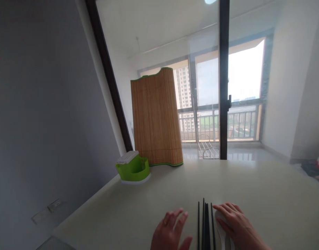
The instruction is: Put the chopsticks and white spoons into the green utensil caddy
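Several black chopsticks [206, 222] lie side by side on the white table, pointing away from me. To their right is a white spoon [221, 231], partly covered by my right hand [236, 222]. The fingers of that hand are stretched out over the spoon's bowl, and the index fingertip comes close to the rightmost chopstick. A second pale handle shows below the palm, too hidden to identify. My left hand [172, 229] is left of the chopsticks, fingers apart and holding nothing. It wears a ring.
A green utensil holder [135, 170] with a white slotted part and white base stands at the table's [216, 180] far left. Behind it a rolled bamboo mat [156, 119] with green edging stands upright against a glass door. A grey wall borders the left side.
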Demonstrator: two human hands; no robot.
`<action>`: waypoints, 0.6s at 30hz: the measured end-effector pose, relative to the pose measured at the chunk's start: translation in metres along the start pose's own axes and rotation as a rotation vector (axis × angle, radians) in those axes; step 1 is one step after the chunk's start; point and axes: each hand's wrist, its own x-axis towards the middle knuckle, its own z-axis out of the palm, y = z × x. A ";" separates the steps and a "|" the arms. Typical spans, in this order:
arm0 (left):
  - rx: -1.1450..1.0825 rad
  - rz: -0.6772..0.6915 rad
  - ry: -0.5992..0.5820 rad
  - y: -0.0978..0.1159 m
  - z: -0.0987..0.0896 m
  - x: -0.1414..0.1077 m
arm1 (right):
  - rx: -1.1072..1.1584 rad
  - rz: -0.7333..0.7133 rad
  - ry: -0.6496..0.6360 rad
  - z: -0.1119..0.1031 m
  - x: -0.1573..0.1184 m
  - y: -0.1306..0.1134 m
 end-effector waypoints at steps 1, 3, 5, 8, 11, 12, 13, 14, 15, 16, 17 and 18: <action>0.030 -0.082 -0.034 -0.022 -0.003 0.011 | -0.002 -0.015 0.012 0.002 0.000 0.002; 0.105 -0.262 -0.066 -0.070 -0.008 0.032 | -0.007 -0.046 0.030 0.003 0.001 0.005; 0.194 -0.403 -0.118 -0.116 -0.011 0.051 | -0.018 -0.064 0.037 0.002 0.002 0.003; 0.390 -0.574 -0.250 -0.177 -0.011 0.068 | -0.038 -0.044 0.010 -0.003 0.004 -0.006; 0.467 -0.614 -0.381 -0.225 -0.004 0.074 | -0.047 0.024 -0.047 -0.005 0.007 -0.014; 0.460 -0.598 -0.413 -0.237 0.000 0.074 | -0.044 0.055 -0.062 -0.004 0.008 -0.015; 0.451 -0.577 -0.461 -0.247 0.005 0.075 | -0.040 0.075 -0.082 -0.002 0.009 -0.015; 0.441 -0.555 -0.493 -0.254 0.009 0.076 | -0.043 0.093 -0.094 0.000 0.011 -0.015; 0.433 -0.529 -0.515 -0.259 0.012 0.077 | -0.046 0.105 -0.105 0.002 0.012 -0.014; 0.424 -0.503 -0.529 -0.260 0.015 0.080 | -0.046 0.113 -0.111 0.003 0.012 -0.013; 0.412 -0.478 -0.535 -0.257 0.016 0.083 | -0.043 0.121 -0.110 0.004 0.013 -0.012; 0.398 -0.455 -0.534 -0.251 0.016 0.088 | -0.035 0.127 -0.107 0.003 0.013 -0.013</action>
